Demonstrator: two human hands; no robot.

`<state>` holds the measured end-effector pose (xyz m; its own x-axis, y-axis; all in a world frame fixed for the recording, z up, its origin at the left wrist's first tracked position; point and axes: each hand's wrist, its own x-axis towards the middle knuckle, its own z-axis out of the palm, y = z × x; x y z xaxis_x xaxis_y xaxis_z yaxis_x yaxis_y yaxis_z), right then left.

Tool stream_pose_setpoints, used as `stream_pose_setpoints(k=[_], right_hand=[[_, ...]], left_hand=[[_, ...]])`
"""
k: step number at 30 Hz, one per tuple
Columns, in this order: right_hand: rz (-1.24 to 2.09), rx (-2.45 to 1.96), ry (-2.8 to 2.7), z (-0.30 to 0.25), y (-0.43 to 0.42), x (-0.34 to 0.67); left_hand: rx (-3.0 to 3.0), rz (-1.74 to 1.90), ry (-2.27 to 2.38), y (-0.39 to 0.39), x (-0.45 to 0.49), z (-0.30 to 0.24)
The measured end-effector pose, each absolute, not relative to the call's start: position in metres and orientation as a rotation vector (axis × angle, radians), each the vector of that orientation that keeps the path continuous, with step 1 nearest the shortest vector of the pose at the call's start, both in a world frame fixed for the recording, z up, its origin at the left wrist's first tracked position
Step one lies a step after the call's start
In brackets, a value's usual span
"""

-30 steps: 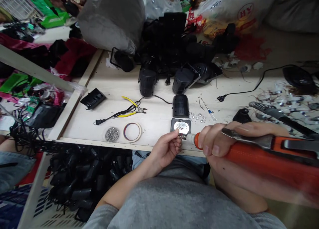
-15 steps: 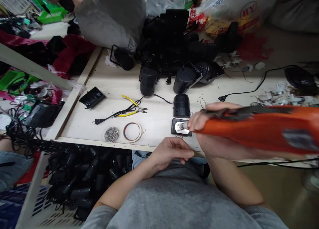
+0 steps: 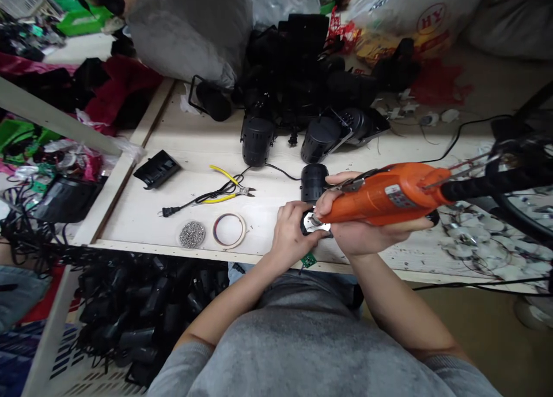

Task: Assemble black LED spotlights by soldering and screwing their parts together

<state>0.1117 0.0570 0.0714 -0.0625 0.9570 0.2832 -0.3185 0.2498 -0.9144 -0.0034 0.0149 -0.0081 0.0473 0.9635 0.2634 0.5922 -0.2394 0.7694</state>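
Near the left end of the bench (image 3: pixel 194 149) lies a black plastic cover (image 3: pixel 156 169). Toward the front edge sit a round tin of small silver-grey pellets (image 3: pixel 192 234) and a pale tape ring with a red-and-blue inner band (image 3: pixel 228 230). Behind them, yellow-handled side cutters (image 3: pixel 225 181) lie beside a black mains cord (image 3: pixel 194 202).

Front and centre, your left hand (image 3: pixel 294 233) closes firmly around a black-backed silver metal plate (image 3: pixel 318 225), gripping its near side. A small green circuit board (image 3: pixel 308 260) sits just below, at the bench's front edge. A black cylindrical housing (image 3: pixel 314 182) stands just behind the plate.

Your right hand (image 3: pixel 358 238) wraps an orange corded electric screwdriver (image 3: pixel 389 193), with its tip at the plate's face. Keep the shaft square to the plate, press along its line, and brace with your left hand against the turn so the bit stays seated.

The exposed metal looks bright, but your hands and the tool hide most of it, so its fixings cannot be made out.
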Motion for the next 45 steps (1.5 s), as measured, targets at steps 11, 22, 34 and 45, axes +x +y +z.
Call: stream_pose_setpoints(k=[11, 22, 34, 45], right_hand=[[1.322, -0.597, -1.205, 0.062, 0.069, 0.106], [0.882, -0.851, -1.084, 0.083, 0.079, 0.141], [0.623, -1.219, -1.466, 0.072, 0.000, 0.210], [-0.120, -1.838, -0.419, 0.065, -0.021, 0.493]], left_hand=[[1.828, 1.109, 1.577, 0.019, -0.003, -0.016], [1.871, 1.124, 1.562, 0.021, -0.007, -0.016], [1.921, 1.098, 1.552, 0.025, -0.013, -0.012], [1.878, 1.170, 1.806, 0.007, -0.060, 0.001]])
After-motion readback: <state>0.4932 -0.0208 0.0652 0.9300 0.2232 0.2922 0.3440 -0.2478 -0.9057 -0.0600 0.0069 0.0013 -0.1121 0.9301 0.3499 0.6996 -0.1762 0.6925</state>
